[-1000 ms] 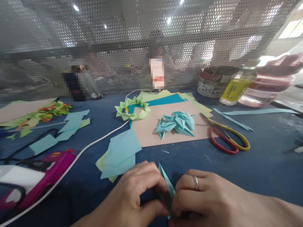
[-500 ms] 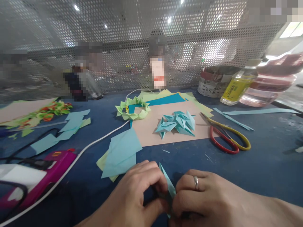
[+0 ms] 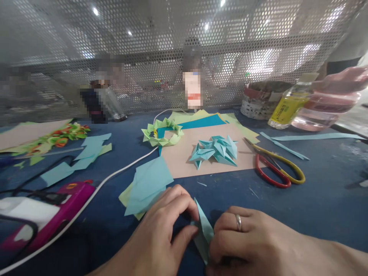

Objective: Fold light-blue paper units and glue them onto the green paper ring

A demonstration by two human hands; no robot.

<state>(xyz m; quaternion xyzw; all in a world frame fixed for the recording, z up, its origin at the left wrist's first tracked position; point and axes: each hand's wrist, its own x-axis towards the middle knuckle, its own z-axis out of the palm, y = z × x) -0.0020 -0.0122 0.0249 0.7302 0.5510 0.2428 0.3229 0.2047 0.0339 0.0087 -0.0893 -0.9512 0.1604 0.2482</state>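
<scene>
Low in the view, my left hand (image 3: pixel 161 234) and my right hand (image 3: pixel 244 237) pinch a small folded light-blue paper piece (image 3: pixel 203 230) between them, just above the dark blue table (image 3: pixel 316 199). Its pointed tip sticks up between my fingers. My right hand wears a ring. A pile of folded light-blue paper units (image 3: pixel 215 150) lies on a beige sheet (image 3: pixel 184 161) farther back. Loose light-blue paper squares (image 3: pixel 148 184) lie just left of my left hand.
Red-and-yellow scissors (image 3: pixel 276 168) lie to the right of the beige sheet. A green paper ring (image 3: pixel 162 132) sits behind it. A pink glue gun (image 3: pixel 57 207) and a white cable (image 3: pixel 115 172) are at the left. Bottles and tape rolls (image 3: pixel 261 99) stand by the perforated back wall.
My left hand has shifted a little forward and its thumb now presses the paper piece's edge, showing more of the fold. My right hand stays put.
</scene>
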